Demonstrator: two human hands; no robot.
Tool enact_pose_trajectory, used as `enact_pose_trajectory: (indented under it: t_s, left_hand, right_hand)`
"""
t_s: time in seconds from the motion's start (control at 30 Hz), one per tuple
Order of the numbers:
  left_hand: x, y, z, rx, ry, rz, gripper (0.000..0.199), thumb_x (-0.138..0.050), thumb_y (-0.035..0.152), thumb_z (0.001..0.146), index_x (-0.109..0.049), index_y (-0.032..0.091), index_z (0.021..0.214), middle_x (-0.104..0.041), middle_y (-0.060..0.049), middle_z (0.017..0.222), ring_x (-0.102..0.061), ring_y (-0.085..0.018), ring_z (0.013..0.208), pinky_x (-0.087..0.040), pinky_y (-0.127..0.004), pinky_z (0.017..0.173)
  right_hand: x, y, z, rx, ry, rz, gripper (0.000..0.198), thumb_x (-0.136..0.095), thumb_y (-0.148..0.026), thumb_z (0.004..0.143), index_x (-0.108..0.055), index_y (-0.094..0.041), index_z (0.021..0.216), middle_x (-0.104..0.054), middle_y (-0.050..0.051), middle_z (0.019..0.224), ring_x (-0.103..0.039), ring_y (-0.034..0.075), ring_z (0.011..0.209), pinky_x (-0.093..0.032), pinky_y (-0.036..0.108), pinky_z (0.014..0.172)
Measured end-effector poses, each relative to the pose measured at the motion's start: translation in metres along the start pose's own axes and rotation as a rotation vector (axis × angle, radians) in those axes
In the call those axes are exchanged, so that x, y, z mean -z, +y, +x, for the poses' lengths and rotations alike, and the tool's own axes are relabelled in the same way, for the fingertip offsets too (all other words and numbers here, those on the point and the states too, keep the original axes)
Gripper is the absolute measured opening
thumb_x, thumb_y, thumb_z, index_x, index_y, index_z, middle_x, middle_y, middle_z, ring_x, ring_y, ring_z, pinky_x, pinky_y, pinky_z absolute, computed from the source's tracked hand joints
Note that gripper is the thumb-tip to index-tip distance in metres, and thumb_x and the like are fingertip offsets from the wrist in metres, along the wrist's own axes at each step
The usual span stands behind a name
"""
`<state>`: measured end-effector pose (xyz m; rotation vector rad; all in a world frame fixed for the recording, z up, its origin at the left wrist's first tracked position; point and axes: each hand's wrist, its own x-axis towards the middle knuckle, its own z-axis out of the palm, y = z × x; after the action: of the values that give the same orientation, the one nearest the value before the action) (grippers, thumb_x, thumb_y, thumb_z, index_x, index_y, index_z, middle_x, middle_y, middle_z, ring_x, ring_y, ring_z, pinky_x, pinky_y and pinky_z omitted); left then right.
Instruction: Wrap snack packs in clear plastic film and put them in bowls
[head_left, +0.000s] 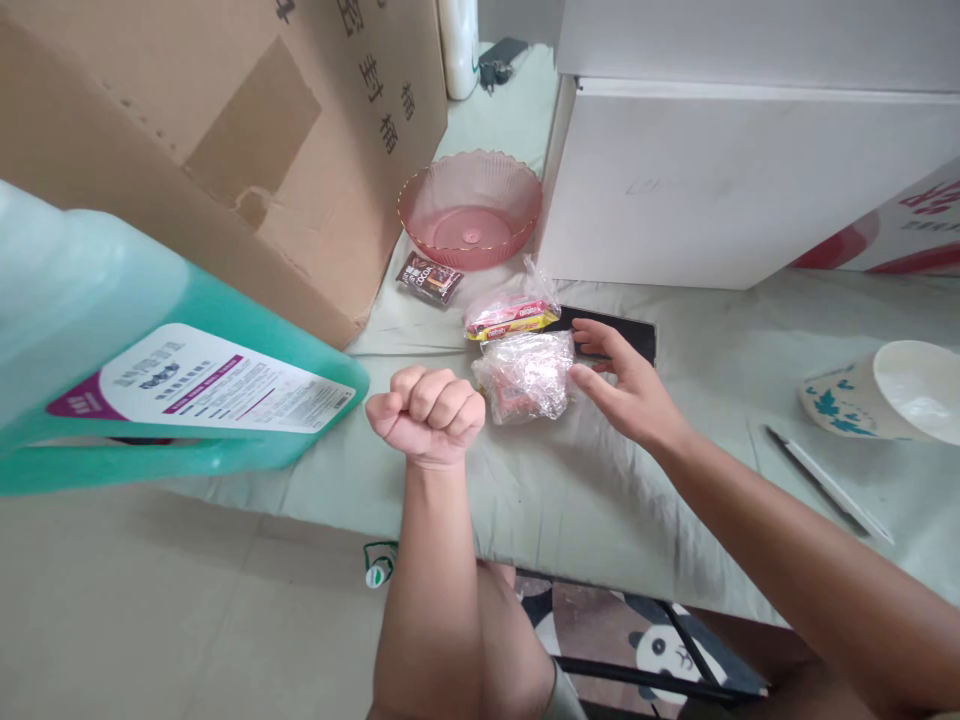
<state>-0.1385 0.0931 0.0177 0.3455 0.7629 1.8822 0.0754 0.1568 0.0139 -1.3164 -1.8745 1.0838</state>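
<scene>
My left hand is closed in a tight fist, palm side up, above the front of the cloth-covered table. Nothing sticks out of it. My right hand is open, its thumb and fingers apart, at the right side of a clear plastic-wrapped bundle; whether it touches the bundle I cannot tell. Just behind the bundle lies a clear bag of pink and yellow snack packets. A dark phone-like slab is partly hidden by my right fingers. Farther back are a brown cocoa packet and a pink ribbed bowl.
A large cardboard box and a teal jug crowd the left. White boxes stand at the back right. At the right are a paper bowl and a white pen. The table's front edge runs below my hands.
</scene>
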Motion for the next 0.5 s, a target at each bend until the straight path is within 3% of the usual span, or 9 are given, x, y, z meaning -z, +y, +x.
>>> enact_pose_trajectory:
  t_s: [0.13, 0.33, 0.5]
  left_hand:
    - [-0.001, 0.0, 0.0, -0.009, -0.004, -0.015, 0.065, -0.068, 0.041, 0.065, -0.007, 0.018, 0.059, 0.017, 0.007, 0.056, 0.015, -0.006, 0.043, -0.003, -0.027, 0.034]
    - [0.005, 0.003, -0.002, -0.031, -0.034, -0.043, 0.069, -0.07, 0.044, 0.069, -0.007, 0.018, 0.061, 0.015, 0.008, 0.056, 0.013, -0.006, 0.043, -0.006, -0.026, 0.034]
    - [0.01, 0.009, -0.005, -0.045, -0.041, -0.128, 0.069, -0.07, 0.04, 0.07, -0.006, 0.018, 0.062, 0.015, 0.008, 0.056, 0.015, -0.006, 0.045, -0.001, -0.027, 0.034]
  right_hand:
    - [-0.015, -0.016, 0.001, 0.002, -0.005, -0.138, 0.07, -0.071, -0.049, 0.077, -0.053, -0.027, 0.141, -0.068, 0.012, 0.124, -0.063, 0.034, 0.112, -0.052, 0.054, 0.095]
    - [-0.027, -0.03, -0.008, 0.085, 0.007, -0.229, 0.06, -0.067, -0.036, 0.076, -0.054, -0.031, 0.135, -0.065, 0.011, 0.135, -0.063, 0.036, 0.116, -0.052, 0.053, 0.095]
    - [-0.025, -0.031, -0.021, 0.159, 0.004, -0.2, 0.052, -0.065, -0.033, 0.078, -0.053, -0.032, 0.128, -0.069, 0.01, 0.12, -0.067, 0.032, 0.106, -0.055, 0.051, 0.09]
